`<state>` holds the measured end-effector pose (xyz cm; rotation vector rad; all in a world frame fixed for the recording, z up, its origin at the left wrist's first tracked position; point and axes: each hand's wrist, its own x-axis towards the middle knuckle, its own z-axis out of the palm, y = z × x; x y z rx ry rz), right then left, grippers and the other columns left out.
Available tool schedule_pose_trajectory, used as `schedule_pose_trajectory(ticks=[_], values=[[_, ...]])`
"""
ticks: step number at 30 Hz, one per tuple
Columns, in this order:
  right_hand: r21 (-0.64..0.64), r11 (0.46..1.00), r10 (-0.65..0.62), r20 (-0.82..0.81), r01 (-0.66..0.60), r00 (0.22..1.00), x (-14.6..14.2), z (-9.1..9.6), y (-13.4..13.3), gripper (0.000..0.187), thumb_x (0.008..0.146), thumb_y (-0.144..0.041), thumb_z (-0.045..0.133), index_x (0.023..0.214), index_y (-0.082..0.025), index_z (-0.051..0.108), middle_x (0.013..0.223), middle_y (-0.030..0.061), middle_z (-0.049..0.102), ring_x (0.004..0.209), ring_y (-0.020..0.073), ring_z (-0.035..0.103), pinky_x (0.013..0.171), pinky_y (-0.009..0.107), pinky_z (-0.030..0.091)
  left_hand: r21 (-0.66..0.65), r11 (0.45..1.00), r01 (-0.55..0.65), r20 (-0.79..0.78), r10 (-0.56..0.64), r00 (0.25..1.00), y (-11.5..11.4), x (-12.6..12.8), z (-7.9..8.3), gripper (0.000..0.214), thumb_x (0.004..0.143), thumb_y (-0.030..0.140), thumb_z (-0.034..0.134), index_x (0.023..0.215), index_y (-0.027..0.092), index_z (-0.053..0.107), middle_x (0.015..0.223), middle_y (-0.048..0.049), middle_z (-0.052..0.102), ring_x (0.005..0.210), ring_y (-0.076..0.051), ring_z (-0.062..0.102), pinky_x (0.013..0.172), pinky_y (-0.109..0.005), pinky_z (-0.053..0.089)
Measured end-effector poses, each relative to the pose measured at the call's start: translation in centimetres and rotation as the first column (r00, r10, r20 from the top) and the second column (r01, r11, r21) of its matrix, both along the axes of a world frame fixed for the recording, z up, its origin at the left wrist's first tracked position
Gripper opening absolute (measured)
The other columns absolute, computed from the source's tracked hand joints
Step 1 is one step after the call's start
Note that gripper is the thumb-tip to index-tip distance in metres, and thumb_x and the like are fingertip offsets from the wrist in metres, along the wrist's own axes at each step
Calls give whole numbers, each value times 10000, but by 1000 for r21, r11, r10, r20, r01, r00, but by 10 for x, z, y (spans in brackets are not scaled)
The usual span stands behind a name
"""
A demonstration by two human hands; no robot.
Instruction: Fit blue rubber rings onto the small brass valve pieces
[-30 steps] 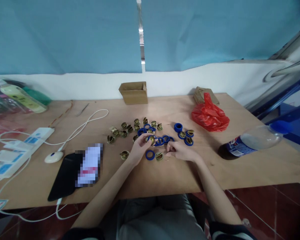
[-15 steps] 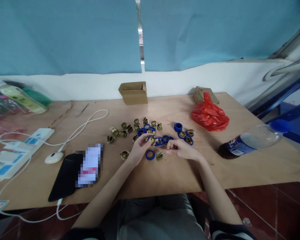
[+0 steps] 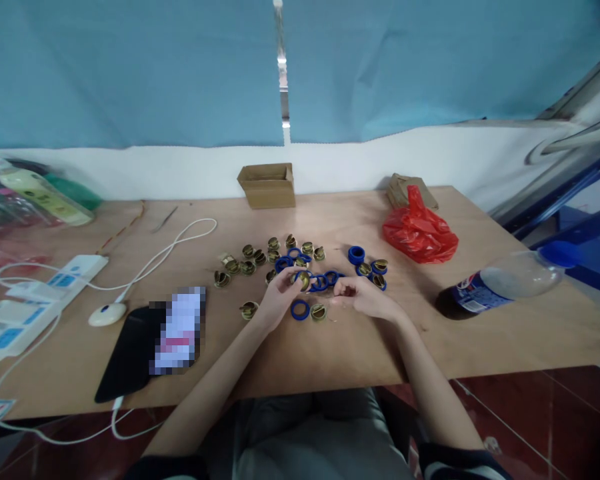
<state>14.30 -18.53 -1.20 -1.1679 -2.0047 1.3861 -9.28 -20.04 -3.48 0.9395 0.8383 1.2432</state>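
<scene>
My left hand (image 3: 279,297) is closed around a round brass-coloured metal piece (image 3: 303,280), held just above the table. To its right, my right hand (image 3: 359,295) has its fingers curled and the fingertips pinched; whatever may be between them is too small to tell. A blue ring (image 3: 300,309) and a brass piece with a raised tab (image 3: 319,312) lie on the near side between my hands. Several linked-looking blue rings (image 3: 321,283) lie behind them. More brass pieces (image 3: 248,267) are scattered to the left and back.
Blue rings (image 3: 356,255), some with brass pieces, sit right of centre. Farther right are a red plastic bag (image 3: 420,230) and a tilted cola bottle (image 3: 500,280). A cardboard box (image 3: 267,187) stands at the back. Left lie a black phone (image 3: 130,353), white cables and a power strip (image 3: 45,307).
Both hands stay almost in place. The view has shifted very slightly; the brass piece remains in my left hand.
</scene>
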Motion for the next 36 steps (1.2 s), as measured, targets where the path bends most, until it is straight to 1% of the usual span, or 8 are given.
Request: schedule_pose_trajectory(ticks=[6,8,16,22,29,33,34,36], values=[[109,994,-18,-1,18,1000,-1,6,-1,236,858,-386,673,754,-182,615,721,-15,550,628,117,458,592,250,354,-25,1000,7,29,-6,1000,0,1,1,394,764,433,809,1052,195,684,996,-53,707,919,-187,701,877,-333,532],[122,992,-26,-6,27,1000,-1,6,-1,228,866,-383,669,769,-183,620,730,-14,559,634,117,469,602,252,362,-27,1000,8,24,-7,1000,0,1,0,399,766,440,806,1054,193,683,1001,-54,707,919,-191,704,867,-333,536],[15,1000,6,-68,-5,998,-3,4,-1,268,892,-420,638,762,-188,606,675,-19,570,620,127,513,627,267,401,-14,1000,20,9,-20,1000,-1,1,0,384,786,422,794,1069,188,678,1034,-58,697,957,-190,696,875,-333,542],[-5,1000,14,-67,-15,998,-3,4,-1,282,893,-441,638,781,-182,632,698,-5,605,643,134,539,640,269,421,-14,1000,20,11,-20,1000,0,1,1,383,784,425,796,1061,185,683,1016,-62,705,927,-189,704,857,-329,548],[57,998,13,-1,-13,1000,-3,5,-1,297,900,-446,631,772,-178,642,695,-15,581,630,124,489,604,252,370,-16,1000,4,3,-4,1000,0,1,1,416,767,447,806,1064,183,683,1017,-64,705,923,-185,700,846,-316,551],[73,997,35,19,-37,999,-3,5,-1,305,928,-438,601,770,-179,631,681,-19,559,628,124,473,604,253,365,-24,1000,15,14,-15,1000,0,1,1,415,765,440,812,1058,177,684,1015,-62,703,921,-180,698,860,-319,549],[97,995,36,29,-38,999,-3,5,-1,299,933,-431,599,776,-180,637,699,-12,564,639,127,477,611,256,369,-30,999,21,21,-20,1000,0,1,1,415,765,439,812,1059,177,681,1019,-64,704,926,-184,700,865,-325,549],[189,982,5,38,-12,999,-3,7,0,285,929,-422,617,782,-182,659,783,14,583,686,137,492,635,268,378,-44,998,33,39,-31,999,0,1,1,422,764,450,811,1055,178,672,1024,-67,705,928,-193,706,863,-341,554]])
